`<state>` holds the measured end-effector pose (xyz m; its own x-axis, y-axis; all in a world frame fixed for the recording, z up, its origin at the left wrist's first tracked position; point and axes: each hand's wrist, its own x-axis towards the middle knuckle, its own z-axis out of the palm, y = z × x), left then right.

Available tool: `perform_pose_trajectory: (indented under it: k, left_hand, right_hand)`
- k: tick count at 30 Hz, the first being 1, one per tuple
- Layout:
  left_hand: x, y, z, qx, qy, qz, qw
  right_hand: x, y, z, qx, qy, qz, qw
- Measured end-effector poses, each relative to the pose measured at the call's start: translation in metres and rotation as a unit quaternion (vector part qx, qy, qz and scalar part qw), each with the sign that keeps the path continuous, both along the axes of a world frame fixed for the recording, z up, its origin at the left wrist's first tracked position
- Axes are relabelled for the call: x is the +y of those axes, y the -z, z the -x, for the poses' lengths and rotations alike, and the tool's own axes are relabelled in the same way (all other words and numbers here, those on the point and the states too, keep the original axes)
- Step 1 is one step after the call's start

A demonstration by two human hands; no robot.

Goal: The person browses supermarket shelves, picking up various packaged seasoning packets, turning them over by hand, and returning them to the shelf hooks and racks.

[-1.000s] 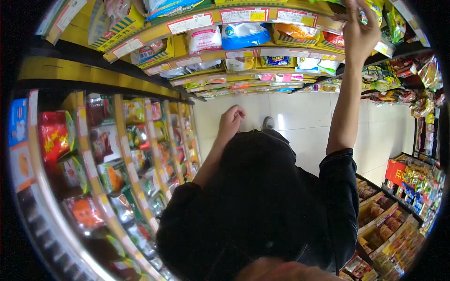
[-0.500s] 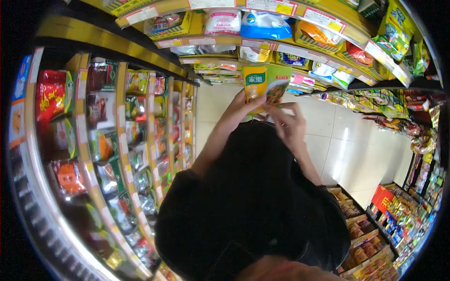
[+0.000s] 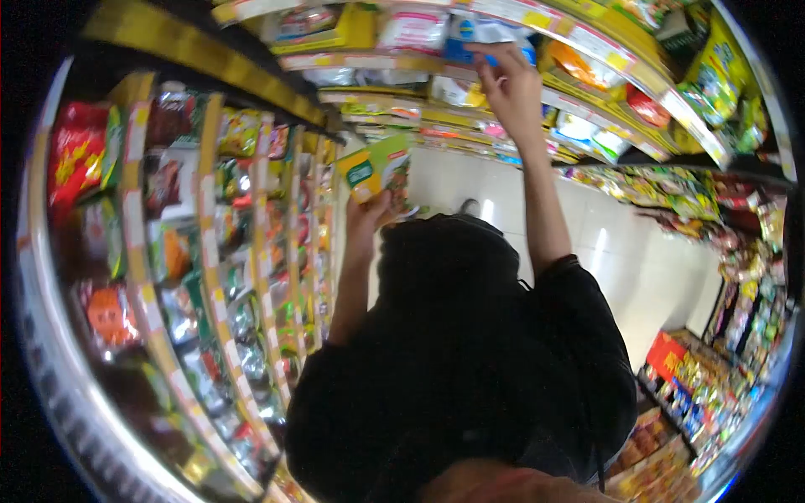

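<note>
My left hand (image 3: 367, 216) is closed around the lower edge of a green and yellow seasoning packet (image 3: 387, 170), which stands tilted, printed front showing. My right hand (image 3: 510, 84) is raised to the shelf in front, its thumb and forefinger apart. Its fingertips are at a blue and white bag (image 3: 459, 52) and overlap its lower part; whether they touch it I cannot tell. Left of that bag lies a white and pink bag (image 3: 412, 32). An orange packet (image 3: 579, 63) sits to the right, in a yellow-edged box.
Shelves of bagged goods (image 3: 176, 251) run along my left side. Price strips (image 3: 360, 61) line the front shelf edges. Hanging packets (image 3: 671, 197) and a red display box (image 3: 668, 356) are on the right. Pale floor tiles (image 3: 608, 277) show between.
Both hands were together at the packet. The left hand has carried it left and lower, while the right hand has let go and moved up to the front shelf.
</note>
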<state>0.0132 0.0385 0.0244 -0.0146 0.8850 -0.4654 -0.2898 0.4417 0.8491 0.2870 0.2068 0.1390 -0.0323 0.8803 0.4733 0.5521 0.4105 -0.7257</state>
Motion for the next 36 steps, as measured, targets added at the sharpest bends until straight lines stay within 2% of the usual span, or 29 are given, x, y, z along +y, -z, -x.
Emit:
perform_pose_trajectory:
  k: [1, 2, 4, 5, 6, 8, 11, 15, 18, 19, 22, 26, 28, 29, 30, 31, 32, 34, 35, 36]
  left_hand:
    - [-0.002, -0.009, -0.006, -0.005, -0.002, -0.02, 1.0]
    - [-0.005, -0.015, -0.012, -0.009, -0.008, -0.04, 0.999]
    - [-0.008, -0.018, -0.018, -0.022, -0.005, -0.012, 1.0]
    - [-0.007, -0.019, -0.02, -0.024, -0.008, 0.002, 1.0]
    - [-0.005, -0.021, -0.024, -0.027, 0.008, 0.01, 1.0]
    - [0.0, -0.024, -0.032, -0.028, 0.041, 0.026, 0.998]
    - [0.014, -0.031, -0.048, -0.039, 0.091, -0.001, 0.995]
    - [0.039, -0.046, -0.071, -0.032, 0.134, -0.071, 0.988]
    - [0.053, -0.047, -0.085, -0.051, 0.143, -0.106, 0.983]
    - [0.057, -0.053, -0.09, -0.061, 0.143, -0.107, 0.982]
    - [0.061, -0.059, -0.103, -0.083, 0.132, -0.097, 0.983]
    - [0.057, -0.07, -0.109, -0.105, 0.129, -0.084, 0.982]
    - [0.053, -0.078, -0.113, -0.114, 0.121, -0.082, 0.983]
    - [0.052, -0.071, -0.118, -0.092, 0.094, -0.129, 0.983]
    - [0.051, -0.067, -0.118, -0.092, 0.094, -0.115, 0.985]
    - [0.048, -0.065, -0.116, -0.093, 0.097, -0.103, 0.986]
    - [0.047, -0.063, -0.115, -0.094, 0.101, -0.091, 0.986]
    - [0.047, -0.06, -0.116, -0.093, 0.112, -0.091, 0.985]
    - [0.046, -0.062, -0.116, -0.095, 0.112, -0.092, 0.985]
    - [0.046, -0.063, -0.116, -0.096, 0.111, -0.092, 0.985]
  right_hand:
    - [-0.014, -0.009, -0.002, 0.014, 0.028, 0.014, 0.999]
    - [-0.022, -0.008, -0.018, 0.006, 0.092, -0.031, 0.995]
    - [-0.038, 0.006, -0.047, -0.005, 0.205, -0.126, 0.971]
    - [-0.044, 0.01, -0.07, -0.014, 0.26, -0.135, 0.956]
    - [-0.052, -0.004, -0.084, -0.015, 0.329, -0.049, 0.943]
    - [-0.043, 0.011, -0.129, -0.072, 0.397, -0.06, 0.913]
    - [-0.023, 0.021, -0.173, -0.141, 0.358, 0.006, 0.923]
    - [-0.008, 0.023, -0.172, -0.16, 0.426, -0.013, 0.89]
    - [-0.011, 0.018, -0.182, -0.205, 0.394, 0.01, 0.896]
    - [-0.009, 0.025, -0.185, -0.228, 0.406, -0.038, 0.884]
    - [-0.009, 0.032, -0.18, -0.276, 0.439, -0.043, 0.854]
    - [-0.002, 0.035, -0.155, -0.33, 0.428, -0.111, 0.834]
    - [-0.003, 0.036, -0.157, -0.313, 0.423, -0.088, 0.846]
    - [-0.002, 0.035, -0.159, -0.306, 0.418, -0.092, 0.851]
    - [-0.003, 0.033, -0.162, -0.299, 0.415, -0.097, 0.854]
    - [-0.004, 0.026, -0.161, -0.255, 0.405, -0.051, 0.876]
    - [-0.005, 0.02, -0.155, -0.264, 0.449, -0.054, 0.852]
    - [0.0, 0.034, -0.171, -0.264, 0.45, -0.104, 0.847]
    - [-0.001, 0.039, -0.184, -0.211, 0.406, -0.019, 0.889]
    - [-0.001, 0.035, -0.185, -0.181, 0.401, -0.015, 0.898]
